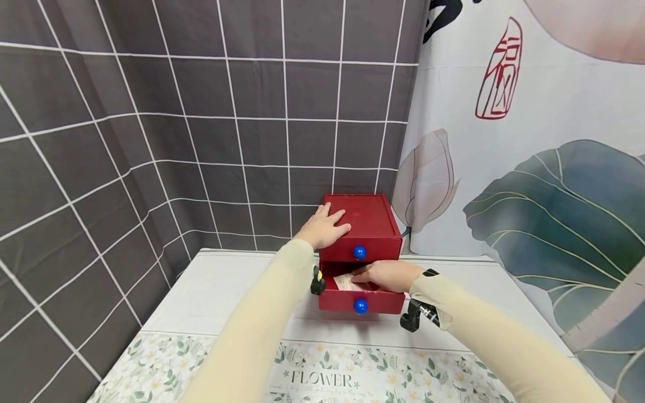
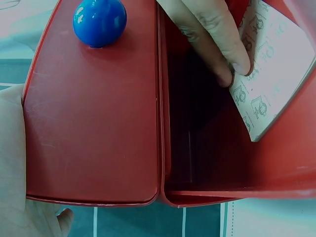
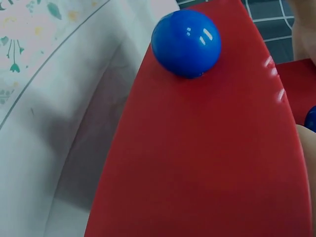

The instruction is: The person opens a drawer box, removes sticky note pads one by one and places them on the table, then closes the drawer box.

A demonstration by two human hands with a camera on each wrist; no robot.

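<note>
A red box with two drawers (image 1: 370, 218) stands on the table, with a blue round knob (image 1: 359, 253) on its upper drawer. My left hand (image 1: 325, 226) rests on the top's left side, fingers spread. Below, the lower drawer (image 1: 330, 300) is pulled out and has its own blue knob (image 3: 186, 44). My right hand (image 1: 390, 274) reaches into it and holds a pale printed paper packet (image 2: 269, 74) by its edge. In the left wrist view two fingertips (image 2: 241, 64) lie against the packet, which is tilted; the thumb is hidden.
The white table (image 1: 242, 285) has a flowered mat (image 1: 171, 358) along its front. A dark grid-patterned curtain (image 1: 257, 140) hangs behind and to the left. To the right is a white cloth (image 1: 443, 101) printed with large leaves.
</note>
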